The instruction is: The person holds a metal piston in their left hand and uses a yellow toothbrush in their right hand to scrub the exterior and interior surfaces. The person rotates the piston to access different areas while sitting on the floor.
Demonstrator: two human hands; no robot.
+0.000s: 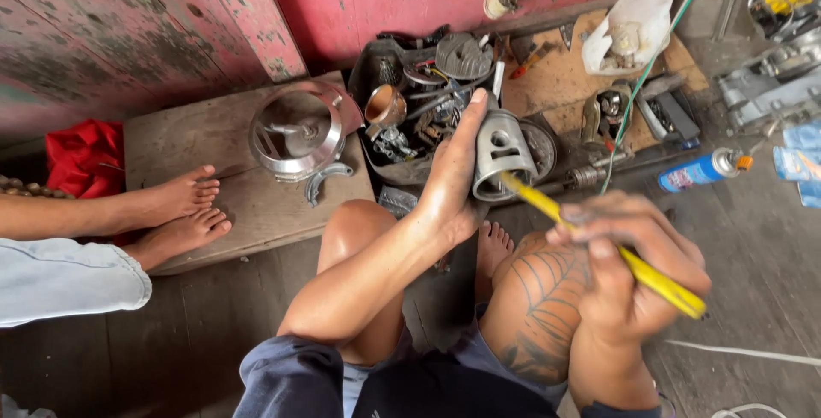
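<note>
My left hand [451,177] grips a grey metal piston [499,152] and holds it up above my knees. My right hand [629,268] is closed around a yellow-handled tool [637,268]. The tool's tip reaches up to the lower edge of the piston. Both hands are smeared with dark grease. I sit with my bare knees raised, and a leaf tattoo shows on the right one.
A black tub of engine parts [419,102] sits behind the piston, beside a round metal cover [297,130] on a wooden board [197,144]. Another person's bare feet [175,213] rest on that board. A blue spray can [701,170] lies at right, and a white bag [633,25] beyond.
</note>
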